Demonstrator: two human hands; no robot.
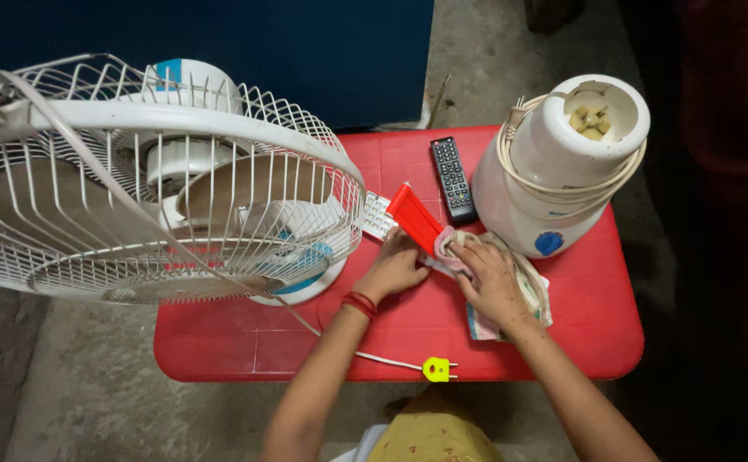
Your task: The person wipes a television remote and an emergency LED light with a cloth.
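The red-handled white tool (401,216) lies on the red table (596,334), its long axis running far-left to near-right. My left hand (394,267) steadies its near side, fingers curled together; my right hand (487,275) presses a cloth (535,295) against its near-right end, fingers clamped on the cloth.
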